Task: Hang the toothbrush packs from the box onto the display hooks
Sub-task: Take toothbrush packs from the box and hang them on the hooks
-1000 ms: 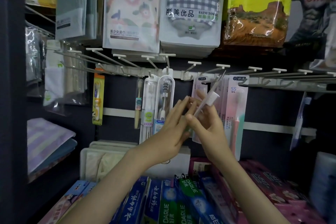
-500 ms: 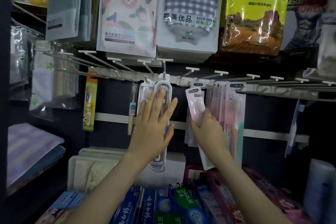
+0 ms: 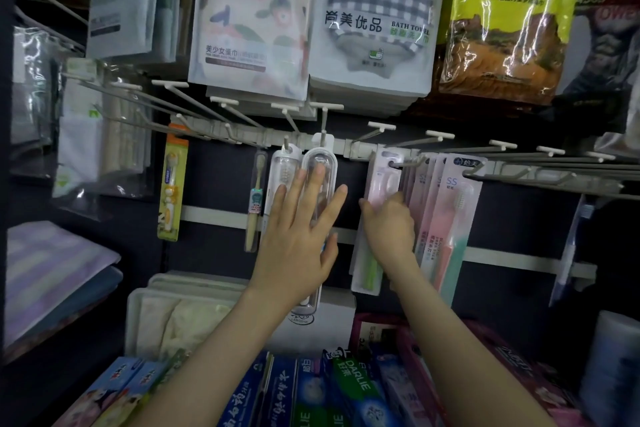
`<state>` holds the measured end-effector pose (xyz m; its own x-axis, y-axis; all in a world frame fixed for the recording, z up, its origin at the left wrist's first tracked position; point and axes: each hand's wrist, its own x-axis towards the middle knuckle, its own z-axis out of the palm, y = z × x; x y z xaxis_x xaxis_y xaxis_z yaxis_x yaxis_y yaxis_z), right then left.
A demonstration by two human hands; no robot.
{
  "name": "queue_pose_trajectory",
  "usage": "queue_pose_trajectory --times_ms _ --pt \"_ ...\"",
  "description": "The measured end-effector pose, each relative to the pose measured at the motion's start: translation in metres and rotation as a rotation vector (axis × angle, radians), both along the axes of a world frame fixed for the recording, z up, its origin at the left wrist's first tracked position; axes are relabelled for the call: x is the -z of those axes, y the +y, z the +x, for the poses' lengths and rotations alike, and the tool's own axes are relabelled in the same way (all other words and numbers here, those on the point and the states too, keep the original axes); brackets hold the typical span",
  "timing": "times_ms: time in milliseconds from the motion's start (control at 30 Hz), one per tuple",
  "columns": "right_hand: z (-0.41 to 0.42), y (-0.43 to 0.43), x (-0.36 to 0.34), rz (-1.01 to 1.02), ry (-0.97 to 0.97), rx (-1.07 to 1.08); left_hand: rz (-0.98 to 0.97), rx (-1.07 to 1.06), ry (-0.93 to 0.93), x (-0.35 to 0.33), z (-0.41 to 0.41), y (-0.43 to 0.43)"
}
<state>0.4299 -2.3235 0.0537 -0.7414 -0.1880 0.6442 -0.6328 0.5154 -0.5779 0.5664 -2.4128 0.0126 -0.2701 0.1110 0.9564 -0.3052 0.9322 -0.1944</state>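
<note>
My right hand (image 3: 389, 224) grips a pink-and-green toothbrush pack (image 3: 379, 184), whose top hole sits at the tip of a white display hook (image 3: 408, 161). Behind it on the same hook hang several matching pink packs (image 3: 446, 218). My left hand (image 3: 299, 229) lies flat with spread, straight fingers against two clear toothbrush cases (image 3: 320, 177) hanging on the hooks to the left. The box is not identifiable in this view.
A yellow child's toothbrush pack (image 3: 171, 184) and a small wooden brush (image 3: 256, 201) hang further left. Bare hooks (image 3: 512, 146) stick out to the right. Towel packs (image 3: 377, 21) hang above. Toothpaste boxes (image 3: 332, 388) fill the shelf below.
My hands have parted. The right hand raised the pink pack from a tilted hold to the hook tip. The left hand moved left and flattened against the clear cases.
</note>
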Motion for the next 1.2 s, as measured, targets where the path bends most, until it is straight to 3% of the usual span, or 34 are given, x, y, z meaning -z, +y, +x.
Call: queue_pose_trajectory --times_ms 367,533,700,900,1000,1133,1200 --pt "-0.005 -0.015 0.008 -0.122 -0.22 -0.076 0.019 0.038 0.023 0.013 0.003 0.017" --pt "0.035 0.035 0.05 -0.122 -0.099 -0.211 0.14 0.139 -0.044 0.043 0.017 0.064" --pt "0.083 0.147 0.106 -0.073 0.008 -0.424 0.381 0.321 -0.161 0.087 0.032 0.158" --pt "0.086 0.335 0.212 0.161 -0.108 -0.366 0.562 0.505 -0.505 0.179 0.036 0.299" --pt "0.074 0.432 0.285 0.288 -0.276 -0.244 0.659 0.552 -0.749 0.235 0.034 0.374" --pt "0.065 0.545 0.383 0.532 -0.525 -0.092 0.866 0.34 -1.367 0.315 0.024 0.452" --pt "0.063 0.585 0.429 0.626 -0.603 -0.063 0.892 0.206 -1.524 0.353 0.021 0.477"
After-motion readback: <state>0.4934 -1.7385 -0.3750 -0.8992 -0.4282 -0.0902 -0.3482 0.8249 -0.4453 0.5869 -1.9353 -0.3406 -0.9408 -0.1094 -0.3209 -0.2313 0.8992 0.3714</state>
